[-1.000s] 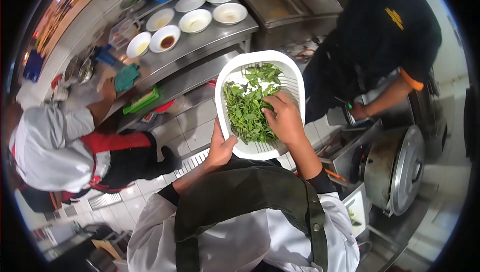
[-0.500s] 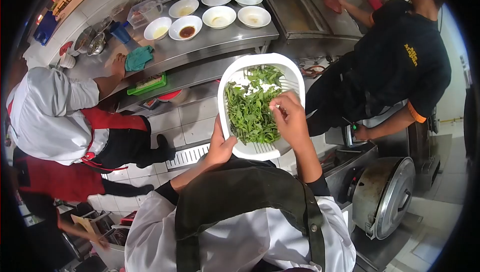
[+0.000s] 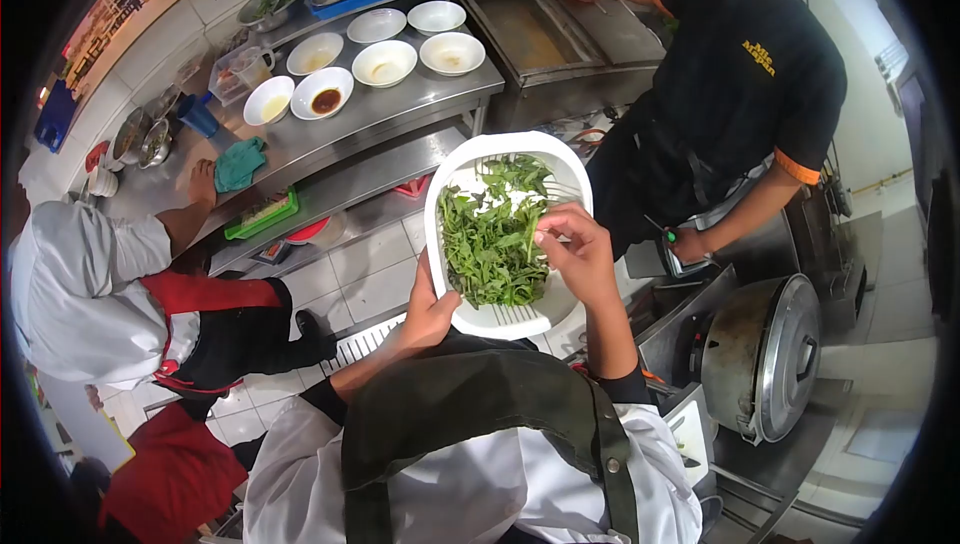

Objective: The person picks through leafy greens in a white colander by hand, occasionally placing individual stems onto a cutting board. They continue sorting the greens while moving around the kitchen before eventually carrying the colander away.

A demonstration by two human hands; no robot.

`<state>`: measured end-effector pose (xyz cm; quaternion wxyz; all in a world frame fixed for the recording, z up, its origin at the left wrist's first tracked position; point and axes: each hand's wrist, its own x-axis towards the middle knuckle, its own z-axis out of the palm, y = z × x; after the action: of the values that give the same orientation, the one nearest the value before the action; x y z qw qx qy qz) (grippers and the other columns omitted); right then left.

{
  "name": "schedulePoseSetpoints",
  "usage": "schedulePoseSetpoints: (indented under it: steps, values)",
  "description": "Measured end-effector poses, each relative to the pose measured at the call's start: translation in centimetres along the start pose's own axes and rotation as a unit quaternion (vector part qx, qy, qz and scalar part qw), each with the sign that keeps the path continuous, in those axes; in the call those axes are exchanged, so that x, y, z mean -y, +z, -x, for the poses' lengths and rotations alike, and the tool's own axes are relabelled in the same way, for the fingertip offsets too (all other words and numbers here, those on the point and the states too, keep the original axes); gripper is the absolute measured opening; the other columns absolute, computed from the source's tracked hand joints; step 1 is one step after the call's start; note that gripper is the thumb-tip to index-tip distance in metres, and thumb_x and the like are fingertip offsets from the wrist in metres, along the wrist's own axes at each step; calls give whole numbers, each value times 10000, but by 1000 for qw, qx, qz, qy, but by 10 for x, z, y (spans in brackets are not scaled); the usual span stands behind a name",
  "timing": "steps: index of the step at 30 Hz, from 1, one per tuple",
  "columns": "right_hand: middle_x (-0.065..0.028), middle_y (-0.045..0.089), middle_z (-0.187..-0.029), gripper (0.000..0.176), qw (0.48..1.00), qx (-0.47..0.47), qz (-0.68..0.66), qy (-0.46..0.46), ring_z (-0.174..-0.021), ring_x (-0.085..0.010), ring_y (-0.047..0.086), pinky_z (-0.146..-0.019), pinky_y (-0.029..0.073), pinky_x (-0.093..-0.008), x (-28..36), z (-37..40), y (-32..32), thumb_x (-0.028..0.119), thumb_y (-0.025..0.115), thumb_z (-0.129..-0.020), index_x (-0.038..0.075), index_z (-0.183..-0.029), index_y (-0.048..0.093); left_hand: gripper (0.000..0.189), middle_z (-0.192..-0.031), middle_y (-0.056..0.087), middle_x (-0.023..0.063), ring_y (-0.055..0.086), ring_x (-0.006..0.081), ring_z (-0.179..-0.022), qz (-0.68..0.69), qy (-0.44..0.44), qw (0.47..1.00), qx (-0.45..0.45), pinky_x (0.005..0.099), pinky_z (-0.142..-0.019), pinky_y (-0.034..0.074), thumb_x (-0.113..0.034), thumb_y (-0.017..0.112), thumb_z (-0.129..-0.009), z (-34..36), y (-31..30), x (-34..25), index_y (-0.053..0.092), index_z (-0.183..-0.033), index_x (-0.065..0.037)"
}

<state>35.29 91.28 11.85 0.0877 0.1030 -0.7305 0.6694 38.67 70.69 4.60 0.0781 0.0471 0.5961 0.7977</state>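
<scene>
A white plastic basket [image 3: 432, 234] with slotted walls is held in front of my chest. Green leafy vegetables [image 3: 490, 244] fill much of it, with white slotted bottom showing near the far end. My left hand [image 3: 430, 312] grips the basket's near left side, thumb over the rim. Over the right part of the basket, my right hand [image 3: 578, 254] is closed in a pinch on a green leaf sprig [image 3: 532, 234] at the edge of the heap.
Several white bowls [image 3: 384, 64], one with dark sauce, stand on the steel counter [image 3: 400, 104]. A co-worker in white [image 3: 90, 284] wipes there with a green cloth [image 3: 240, 164]. Another person in black [image 3: 740, 74] stands right, near a large lidded pot [image 3: 760, 359].
My view has shifted, so the counter and people appear further left. My right fingers now pinch a leaf sprig. The person in black has reached further across the steel surface.
</scene>
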Motion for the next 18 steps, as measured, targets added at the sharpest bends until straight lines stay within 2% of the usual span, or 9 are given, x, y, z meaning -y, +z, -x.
schedulePoseSetpoints:
  steps: [3,4,7,11,18]
  values:
    - [-36,544,-759,88,964,28,-232,130,-617,-93,527,-482,435,-207,0,4,-11,8,579,-787,-8,-873,568,727,-1241,371,108,363,173,-1143,-25,3,1000,11,287,-948,296,103,397,-654,-2,-4,2,180,-1335,-22]
    - [-44,554,-721,99,957,16,-250,146,-594,-98,538,-465,438,-219,-1,5,-12,21,574,-800,-11,-891,552,736,-1238,372,110,369,173,-1137,-14,2,1000,12,285,-942,303,103,398,-643,-2,-3,1,179,-1335,-22]
    - [-45,558,-734,83,936,-20,-303,175,-601,-103,550,-469,445,-224,6,7,-10,22,559,-811,-2,-890,548,738,-1237,372,108,375,174,-1130,-29,10,999,21,284,-938,306,102,397,-643,-2,-6,0,178,-1336,-23]
    - [-46,563,-733,92,931,-31,-323,167,-605,-100,553,-473,453,-222,7,9,-12,27,567,-812,-5,-896,549,721,-1220,380,106,396,162,-1091,-18,11,1000,17,271,-890,345,93,398,-652,-3,-8,6,179,-1330,-17]
    - [-54,579,-735,97,961,-52,-236,131,-593,-91,551,-468,454,-210,18,14,-11,13,589,-792,-18,-882,570,706,-1164,410,100,420,161,-1035,-21,-5,1000,11,272,-864,354,85,417,-651,-5,-8,2,196,-1315,-13]
